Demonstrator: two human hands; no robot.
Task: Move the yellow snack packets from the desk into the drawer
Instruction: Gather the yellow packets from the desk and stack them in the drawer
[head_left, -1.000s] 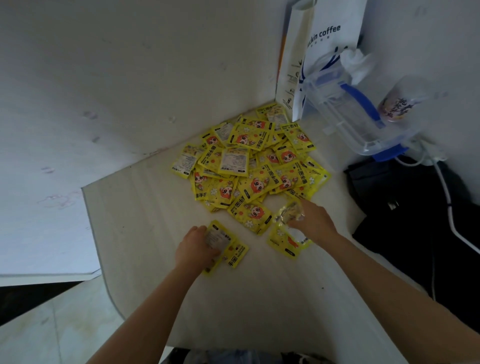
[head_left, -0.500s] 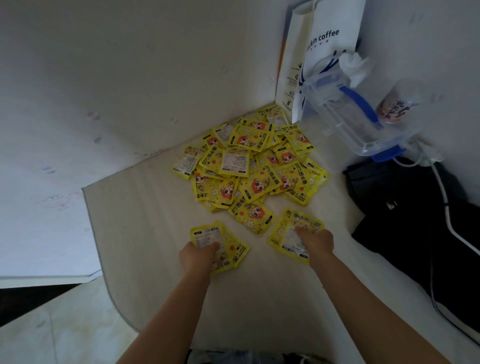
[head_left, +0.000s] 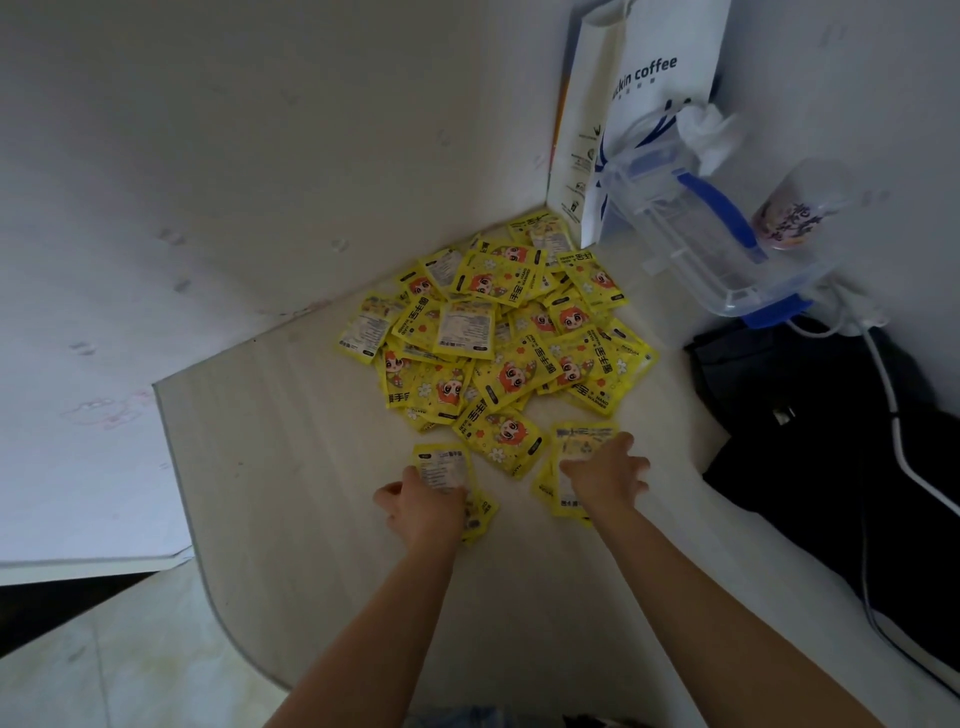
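Mostly the yellow packets (head_left: 498, 332) sit heaped in the desk (head_left: 311, 493) corner. Left hand (head_left: 423, 506) grips a few packets; right hand (head_left: 605, 480), fingers spread, presses others flat. Gathering step; next: lift them toward the drawer, not in view.

The left hand (head_left: 423, 506) covers the near part of the small stack of yellow foil packets (head_left: 447, 470) it rests on, so how many lie under it cannot be told, nor the exact grip. The right hand (head_left: 605, 480) likewise hides much of its own yellow packets (head_left: 584, 439). In the big heap of yellow snack packets (head_left: 498, 332) the lower ones are buried. The white paper coffee bag (head_left: 639, 78) is cut off at the top edge, its first letters perhaps folded away. The print on the clear plastic cup (head_left: 795, 213) is blurred
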